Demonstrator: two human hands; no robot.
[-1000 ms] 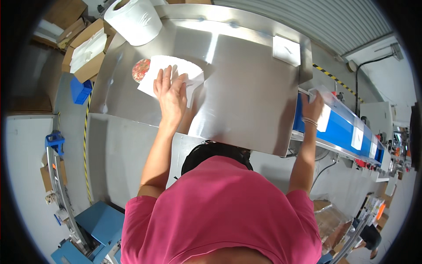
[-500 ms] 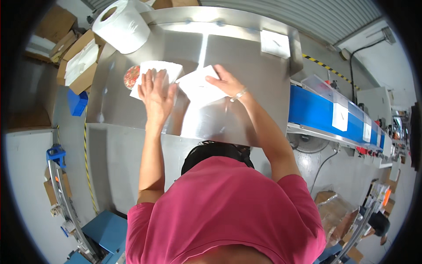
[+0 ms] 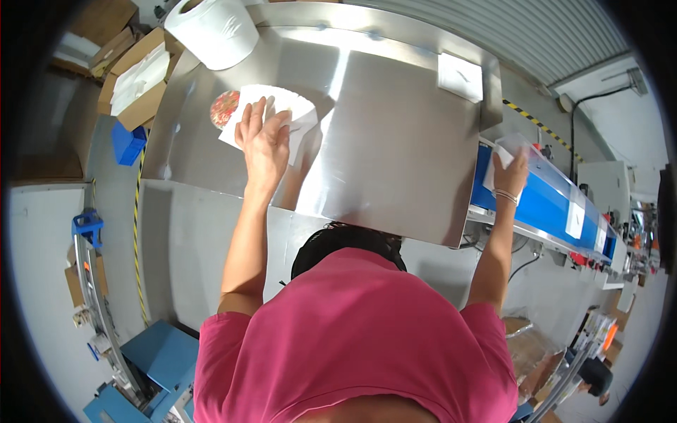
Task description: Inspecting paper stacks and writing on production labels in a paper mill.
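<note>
Swung right since half a second ago: right hand (image 3: 509,169), off the desk (image 3: 395,141) and out over the blue conveyor (image 3: 543,201), now laid on a white sheet (image 3: 502,151) there, fingers together as far as can be told. Left hand (image 3: 264,141) kept flat on the white stack (image 3: 271,106) at the desk's far left, fingers slightly spread, pressing down. Round patterned disc (image 3: 224,108) peeking out from under the stack's left edge. Big paper roll (image 3: 211,25) just beyond, at the desk's far corner. Single white sheet (image 3: 460,76) lying well apart at the far right corner. Open carton (image 3: 137,81) of white sheets beside the desk, left.
</note>
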